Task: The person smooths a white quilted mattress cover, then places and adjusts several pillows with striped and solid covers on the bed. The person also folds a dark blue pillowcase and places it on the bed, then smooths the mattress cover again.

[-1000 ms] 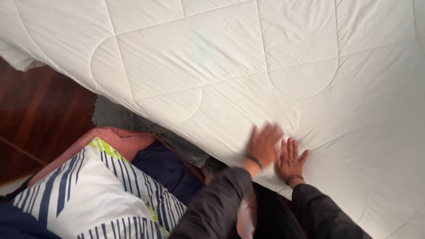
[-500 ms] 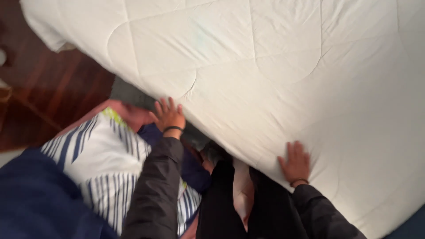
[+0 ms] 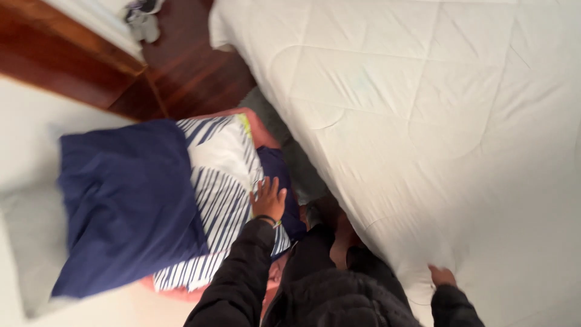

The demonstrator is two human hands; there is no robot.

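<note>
- left hand (image 3: 268,200) spread flat on the striped pillow (image 3: 215,181), navy pillow (image 3: 124,203) just beside
- right hand (image 3: 442,277) well apart, resting on the white quilt (image 3: 436,121) edge, grip unclear

Upper right of frame: white quilt (image 3: 436,121) lies flat and open across the bed, nothing standing on it. Lower centre: narrow gap between quilt edge and the stacked pillows, partly filled by grey rug (image 3: 296,157) and the person's legs. Left: navy pillow (image 3: 121,200) and striped pillow (image 3: 221,181) cover the space. Upper left: bare wooden floor (image 3: 187,66) strip, bounded by a wooden ledge (image 3: 66,45).
</note>
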